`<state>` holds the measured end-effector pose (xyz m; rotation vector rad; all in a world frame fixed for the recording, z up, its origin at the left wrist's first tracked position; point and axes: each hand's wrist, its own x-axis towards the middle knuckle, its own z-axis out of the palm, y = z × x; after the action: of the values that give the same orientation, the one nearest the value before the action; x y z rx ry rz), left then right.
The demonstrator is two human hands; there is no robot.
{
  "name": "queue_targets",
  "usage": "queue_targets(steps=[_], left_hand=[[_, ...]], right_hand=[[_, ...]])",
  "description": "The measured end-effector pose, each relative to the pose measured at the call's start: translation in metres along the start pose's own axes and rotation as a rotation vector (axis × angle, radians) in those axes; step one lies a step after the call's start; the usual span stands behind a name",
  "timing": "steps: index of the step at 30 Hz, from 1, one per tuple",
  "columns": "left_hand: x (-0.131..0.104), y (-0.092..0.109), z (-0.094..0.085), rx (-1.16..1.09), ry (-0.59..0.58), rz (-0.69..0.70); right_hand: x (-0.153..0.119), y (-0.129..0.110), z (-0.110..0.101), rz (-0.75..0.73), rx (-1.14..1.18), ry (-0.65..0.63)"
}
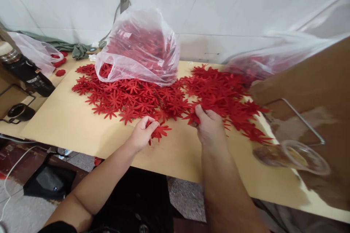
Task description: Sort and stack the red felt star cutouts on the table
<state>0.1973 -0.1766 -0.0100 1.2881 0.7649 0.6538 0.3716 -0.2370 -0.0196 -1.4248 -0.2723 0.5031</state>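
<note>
My left hand (142, 131) is closed, pinching a red flower-shaped cutout (162, 131) with narrow petals, over the bare front part of the table. To its right, my right hand (210, 123) pinches another red flower cutout (193, 116) between thumb and fingers at the near edge of the pile. That pile of red flower cutouts (131, 98) spreads across the table in front of both hands. A clear plastic bag (153, 51) full of red pieces rests on the back of the pile, its mouth facing me.
At the left stand a black flask (30, 74) and a dark mug (20, 112). A brown cardboard piece (308, 109) rises on the right, beside a clear plastic cup (306, 157). Another plastic bag (273, 56) lies behind it. The tiled wall (218, 7) bounds the tan tabletop (82, 131).
</note>
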Motion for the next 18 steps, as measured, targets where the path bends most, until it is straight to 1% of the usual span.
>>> queue_targets(steps=[3,6,9,13,16,18], left_hand=[[0.000,0.001,0.000,0.016,-0.014,0.006],[0.000,-0.001,0.000,0.009,-0.021,0.018],[0.003,-0.005,0.000,-0.060,0.022,0.007],[0.007,-0.007,-0.001,-0.231,0.080,-0.091],[0.007,-0.005,-0.001,-0.295,0.058,-0.152],[0.006,-0.002,0.000,-0.314,0.036,-0.165]], right_hand=[[0.001,-0.001,0.003,0.002,-0.008,-0.002],[0.004,-0.001,0.004,-0.014,0.043,-0.019],[0.011,0.001,0.003,-0.002,0.132,-0.060],[0.022,0.001,-0.002,0.009,0.164,-0.061],[0.029,0.000,-0.006,0.018,0.146,-0.042],[0.031,-0.001,-0.008,0.018,0.123,0.005]])
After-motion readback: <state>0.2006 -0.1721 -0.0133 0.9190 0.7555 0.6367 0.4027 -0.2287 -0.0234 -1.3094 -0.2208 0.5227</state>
